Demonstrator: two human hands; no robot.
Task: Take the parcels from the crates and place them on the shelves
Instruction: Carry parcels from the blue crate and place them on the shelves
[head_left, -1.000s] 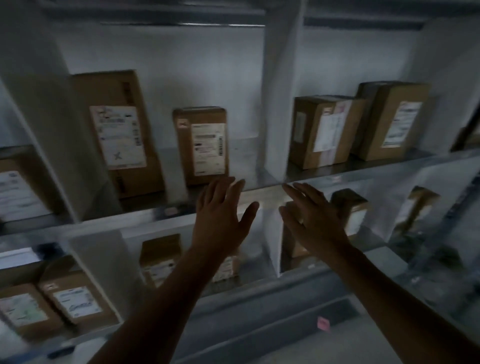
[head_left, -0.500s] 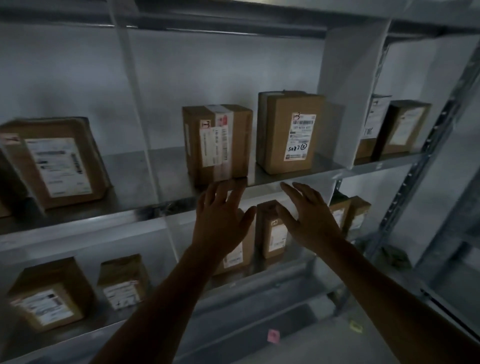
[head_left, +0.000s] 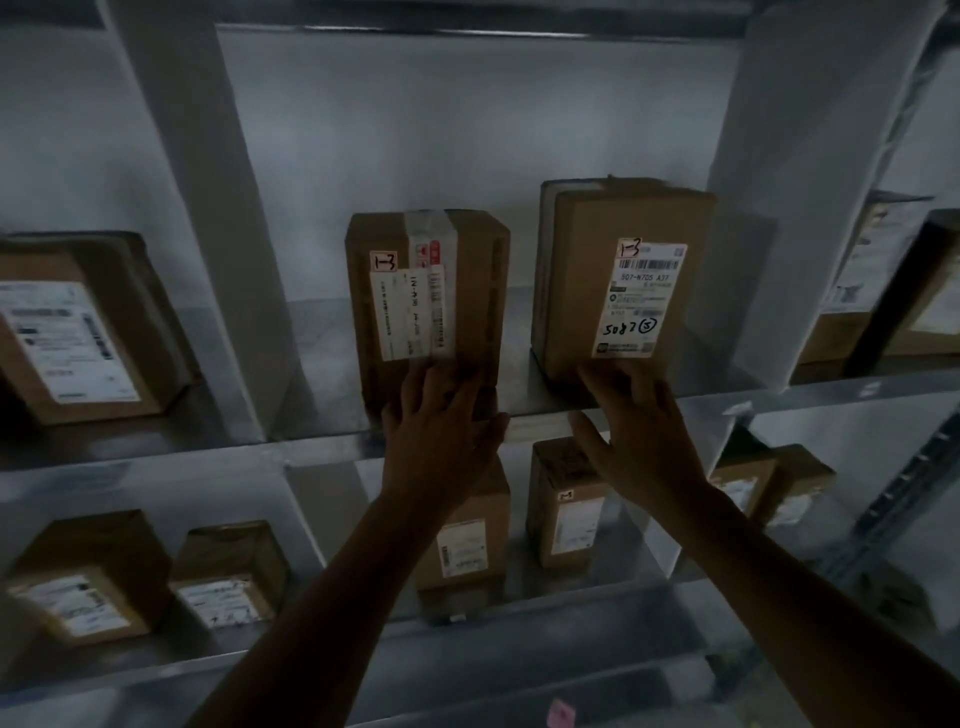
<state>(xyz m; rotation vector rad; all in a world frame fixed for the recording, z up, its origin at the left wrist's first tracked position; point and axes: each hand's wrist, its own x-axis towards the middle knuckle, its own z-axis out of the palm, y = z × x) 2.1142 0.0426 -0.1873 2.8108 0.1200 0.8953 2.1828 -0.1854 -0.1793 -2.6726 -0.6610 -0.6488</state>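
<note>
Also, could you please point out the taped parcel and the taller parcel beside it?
taped parcel (head_left: 475, 291), head view: bare cardboard right of its labels.
taller parcel (head_left: 579, 270), head view: bare cardboard left of its label.

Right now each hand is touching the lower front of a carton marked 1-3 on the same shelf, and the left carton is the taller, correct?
Not quite: in the head view the right carton is the taller one, not the left carton. The rest holds: the left hand and right hand each touch one, on the same shelf.
</note>
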